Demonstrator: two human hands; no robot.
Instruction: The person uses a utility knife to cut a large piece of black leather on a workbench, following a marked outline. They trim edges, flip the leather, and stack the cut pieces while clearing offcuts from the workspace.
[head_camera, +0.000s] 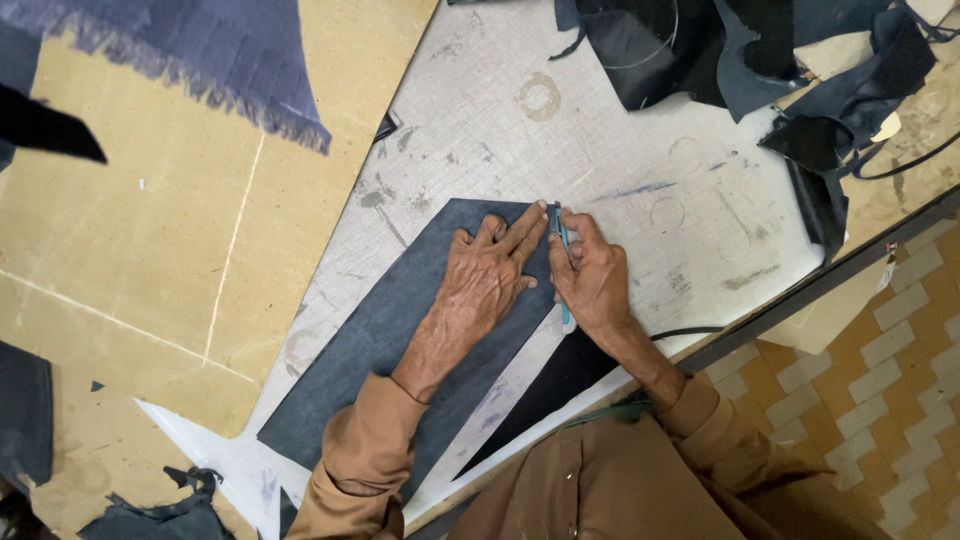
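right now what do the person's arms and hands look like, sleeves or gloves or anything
Both hands are bare: no gloves, rings or watch show on the left hand or the right hand. Each arm wears a long brown sleeve, the left sleeve bunched in folds at its cuff, the right sleeve ending at the wrist. They belong to a matching brown shirt with buttons down the front.

Matt leather-like sheets on a worn, stained bench

The dark grey sheet (400, 330) looks matt and finely grained; the black scraps (760, 50) have a slight sheen. The bench (640, 150) top is pale, scuffed and ring-stained, the board (150, 230) beside it raw tan fibreboard, and the blue cloth (200, 50) frayed.
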